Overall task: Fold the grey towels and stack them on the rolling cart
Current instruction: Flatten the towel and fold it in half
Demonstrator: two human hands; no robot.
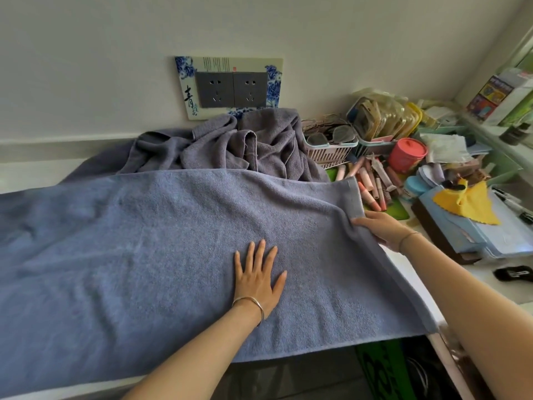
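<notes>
Spread grey towel [144,255] lies flat across bench [409,272], near edge overhanging front. Terry: likely soft, limp, light, not slippery; best taken at hem corners. Left hand [256,280] flat, fingers splayed, pressing towel middle. Behind: crumpled grey towels [230,140] heaped against wall. Right hand [380,229] grips right hem, slightly raised. Pale slatted basket [326,153] holds glasses; teal basket [377,143] stuffed with packets. Cart not seen.

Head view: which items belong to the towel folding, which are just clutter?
Job: spread towel, flat under left hand, right hand holding its right edge; crumpled towels behind.
Clutter: red jar, yellow cloth, glasses basket, cosmetic tubes, wall sockets.
</notes>
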